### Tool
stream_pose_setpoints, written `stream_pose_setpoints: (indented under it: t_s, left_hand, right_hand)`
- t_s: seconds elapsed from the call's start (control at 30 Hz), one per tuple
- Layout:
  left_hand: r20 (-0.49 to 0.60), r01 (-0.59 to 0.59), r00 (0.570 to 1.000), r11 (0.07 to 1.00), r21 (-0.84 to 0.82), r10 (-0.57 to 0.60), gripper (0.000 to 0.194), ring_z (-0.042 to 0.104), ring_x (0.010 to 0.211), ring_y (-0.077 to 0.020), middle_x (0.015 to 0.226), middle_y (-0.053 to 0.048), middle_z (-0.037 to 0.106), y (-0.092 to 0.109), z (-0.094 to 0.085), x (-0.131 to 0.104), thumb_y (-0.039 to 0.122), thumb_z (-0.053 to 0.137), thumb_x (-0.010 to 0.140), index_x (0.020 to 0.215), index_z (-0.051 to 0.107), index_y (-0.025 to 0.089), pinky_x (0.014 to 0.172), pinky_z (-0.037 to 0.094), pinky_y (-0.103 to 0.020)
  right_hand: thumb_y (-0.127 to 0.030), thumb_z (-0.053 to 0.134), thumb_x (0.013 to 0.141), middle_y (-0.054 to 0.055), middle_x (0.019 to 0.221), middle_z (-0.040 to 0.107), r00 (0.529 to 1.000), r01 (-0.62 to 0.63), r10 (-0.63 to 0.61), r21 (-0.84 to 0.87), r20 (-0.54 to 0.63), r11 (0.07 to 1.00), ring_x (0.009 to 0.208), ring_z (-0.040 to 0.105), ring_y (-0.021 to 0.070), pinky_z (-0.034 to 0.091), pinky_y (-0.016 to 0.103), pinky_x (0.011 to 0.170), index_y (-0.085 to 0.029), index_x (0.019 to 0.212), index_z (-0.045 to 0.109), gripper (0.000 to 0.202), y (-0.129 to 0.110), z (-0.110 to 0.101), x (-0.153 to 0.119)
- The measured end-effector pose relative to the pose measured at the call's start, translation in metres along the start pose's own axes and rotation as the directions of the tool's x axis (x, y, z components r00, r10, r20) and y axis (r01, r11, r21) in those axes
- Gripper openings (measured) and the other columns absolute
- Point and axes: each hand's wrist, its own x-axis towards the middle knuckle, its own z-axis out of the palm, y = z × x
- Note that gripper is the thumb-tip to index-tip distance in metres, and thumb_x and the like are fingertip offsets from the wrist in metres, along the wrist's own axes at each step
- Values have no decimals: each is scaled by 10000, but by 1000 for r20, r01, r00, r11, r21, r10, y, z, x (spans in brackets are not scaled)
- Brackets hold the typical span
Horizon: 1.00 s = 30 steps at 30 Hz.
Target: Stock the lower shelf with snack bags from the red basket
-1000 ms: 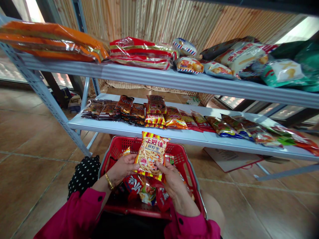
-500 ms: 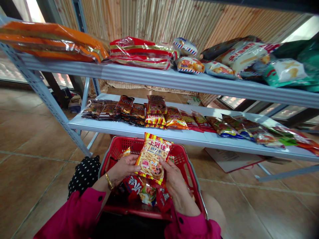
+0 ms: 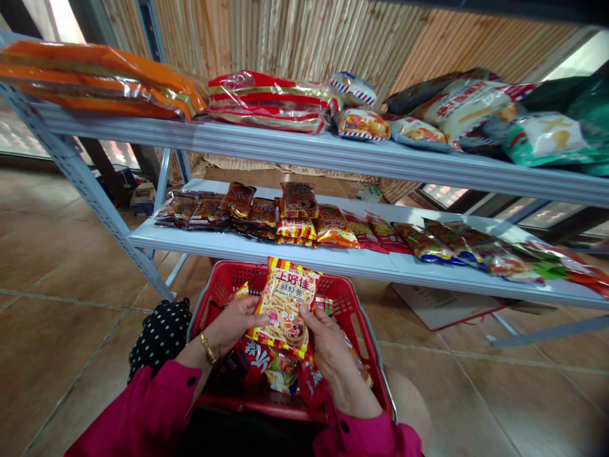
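A yellow and red bag of prawn crackers is held upright above a red basket, its printed front facing me. My left hand grips its left edge, thumb on the front. On the right edge, my right hand holds it with the thumb on the front too; the fingers behind the bag are hidden. Below the bag, several snack packets lie in the basket, among them a red one with white lettering and a multicoloured one.
Ahead, a lower shelf bears a row of snack bags. The upper shelf holds larger orange and red packages. Black polka-dot cloth lies left of the basket. A white board is under the shelf.
The prawn cracker bag has shifted slightly left and down, with both hands still on it. More of the basket's contents show at its right.
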Motion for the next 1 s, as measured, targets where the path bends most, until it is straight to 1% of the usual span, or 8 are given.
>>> stream_pose_setpoints:
  t_s: [0.13, 0.23, 0.33, 0.53, 0.7, 0.77, 0.93, 1.0]
  left_hand:
    - [-86, -6, 996, 1000, -20, 4, 567, 686, 950, -284, 987, -135, 738, 4, 2, -1, 227, 857, 565, 1082, 656, 110, 856, 522, -384]
    - [-159, -24, 987, 999, -34, 19, 549, 695, 923, -277, 988, -131, 740, 8, 3, -1, 246, 865, 550, 1043, 665, 110, 847, 530, -370]
    - [-197, -27, 980, 999, -36, 19, 543, 701, 902, -273, 1003, -133, 738, 11, 4, -3, 245, 872, 538, 1022, 669, 106, 839, 536, -355]
    - [-217, -39, 976, 998, -47, 28, 560, 710, 865, -280, 977, -138, 744, 13, 7, -4, 237, 878, 521, 1019, 662, 99, 817, 548, -374]
    - [-202, -53, 978, 997, -56, 41, 589, 706, 881, -282, 978, -140, 740, 13, 9, -4, 233, 880, 517, 1044, 653, 100, 841, 538, -387]
    - [-209, -50, 977, 998, -49, 39, 584, 704, 885, -270, 998, -137, 734, 13, 9, -4, 242, 876, 534, 1054, 645, 112, 827, 541, -369]
    - [-245, 7, 970, 999, 42, 4, 546, 705, 819, -207, 1062, -126, 706, 11, 3, -6, 276, 843, 610, 1088, 607, 161, 688, 555, -293]
    - [-246, 8, 969, 999, 53, 5, 539, 699, 802, -183, 1065, -128, 700, 10, 2, -6, 257, 847, 603, 1074, 605, 156, 687, 547, -271]
  right_hand:
    - [-322, 847, 590, 56, 884, 765, 1000, 12, -11, -62, 19, 998, 851, 717, 254, 576, 374, 753, -187, 926, 697, 392, -2, -1, -3]
    - [-311, 857, 579, 32, 874, 757, 998, -43, 37, -122, -44, 992, 804, 713, 224, 590, 351, 667, -196, 919, 691, 396, -3, -3, -6]
    - [-308, 872, 554, 31, 908, 746, 994, -74, 62, -138, -92, 988, 786, 704, 206, 592, 326, 587, -198, 942, 687, 444, -3, -4, -8]
    - [-290, 900, 495, 38, 869, 744, 992, -55, 41, -119, -121, 991, 749, 694, 194, 597, 307, 554, -184, 858, 712, 422, 0, -4, -8]
    - [-290, 882, 530, 40, 857, 752, 994, -35, 24, -101, -106, 994, 735, 692, 180, 590, 298, 593, -190, 847, 722, 369, 4, -6, -6]
    - [-293, 879, 533, 38, 843, 753, 993, -15, 4, -89, -120, 996, 732, 692, 181, 584, 303, 604, -193, 829, 721, 350, 4, -7, -5]
    - [-312, 891, 495, 39, 799, 751, 984, 34, -47, -75, -172, 997, 702, 690, 189, 568, 295, 579, -184, 778, 717, 357, -1, -6, -4]
    - [-313, 893, 490, 40, 792, 752, 982, 49, -62, -74, -179, 996, 697, 690, 192, 564, 291, 577, -185, 783, 719, 364, -5, -5, -3]
